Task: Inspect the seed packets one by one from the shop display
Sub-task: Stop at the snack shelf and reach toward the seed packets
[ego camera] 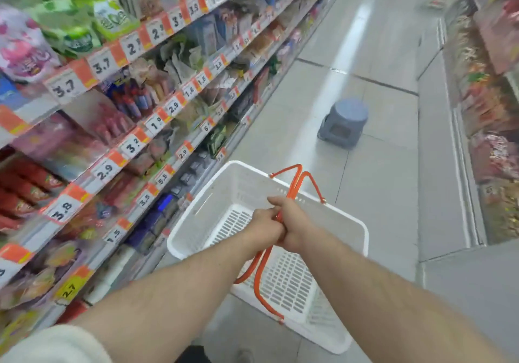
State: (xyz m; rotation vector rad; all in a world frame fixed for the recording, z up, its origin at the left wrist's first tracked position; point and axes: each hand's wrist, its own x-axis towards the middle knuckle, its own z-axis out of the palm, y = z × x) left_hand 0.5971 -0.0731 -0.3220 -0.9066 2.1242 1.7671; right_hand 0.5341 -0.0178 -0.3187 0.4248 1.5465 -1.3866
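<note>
Hands, left hand point(265, 223) and right hand point(295, 222), fingers clenched round orange handles point(293, 183) (white basket point(362, 230)), packets point(70, 25) blurred.

Head-worn, wide-angle, looking forward and down an aisle floor point(373, 62), close over a white basket point(224, 177), shelves point(146, 138) running leftward.

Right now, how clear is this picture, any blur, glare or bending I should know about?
Head view: the packets on the left shelves are smeared by motion blur, though the big price tags stay legible; a pale streak of ceiling-light glare runs along the grey tiled floor; the wide lens bows the shelf lines; both hands on the orange handles of the white plastic basket look fairly sharp.
</note>
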